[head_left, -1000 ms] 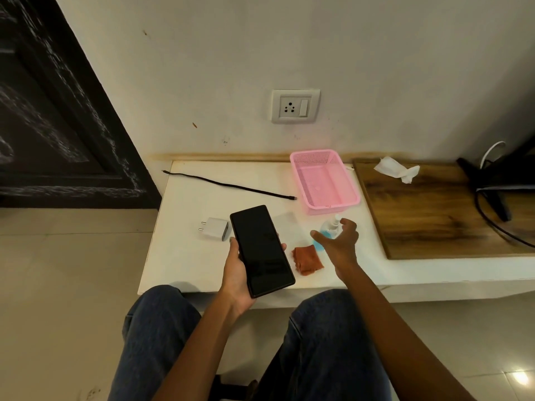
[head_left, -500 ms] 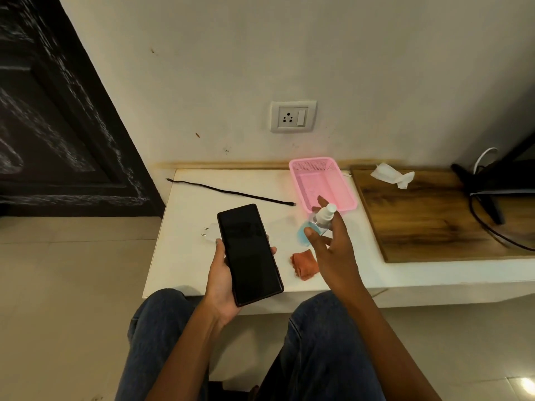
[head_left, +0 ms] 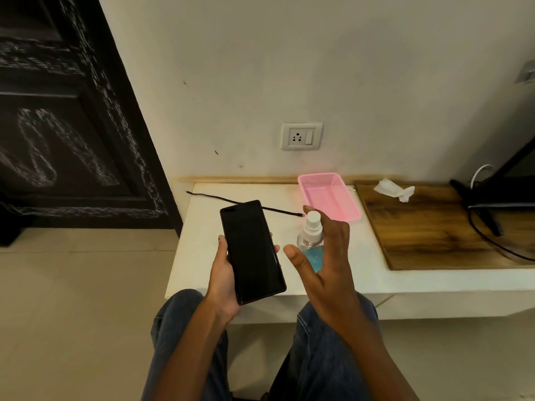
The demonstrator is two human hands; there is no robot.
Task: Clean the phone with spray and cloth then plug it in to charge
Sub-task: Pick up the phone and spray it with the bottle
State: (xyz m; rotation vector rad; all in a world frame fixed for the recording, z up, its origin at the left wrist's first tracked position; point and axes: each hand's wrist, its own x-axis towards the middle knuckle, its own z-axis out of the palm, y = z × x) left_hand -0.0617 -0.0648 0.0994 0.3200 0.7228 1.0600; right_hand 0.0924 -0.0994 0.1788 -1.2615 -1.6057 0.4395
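Above the white table [head_left: 202,267]: phone [head_left: 252,251] gripped in left hand [head_left: 224,280], spray bottle [head_left: 310,241] clasped in right hand [head_left: 327,264]. Spraying about to begin; wiping and charging still ahead.

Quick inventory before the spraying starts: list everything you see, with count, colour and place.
phone: one, black, screen dark, in the left hand
spray bottle: one, clear with blue liquid, white nozzle, in the right hand
cable: one, black, on the white table, partly behind the phone
basket: one, pink, table's back edge
wooden board: one, brown, right of the basket
tissue: one, white, crumpled, on the board
wall socket: one, white, above the table
left hand: holds the phone
right hand: holds the bottle
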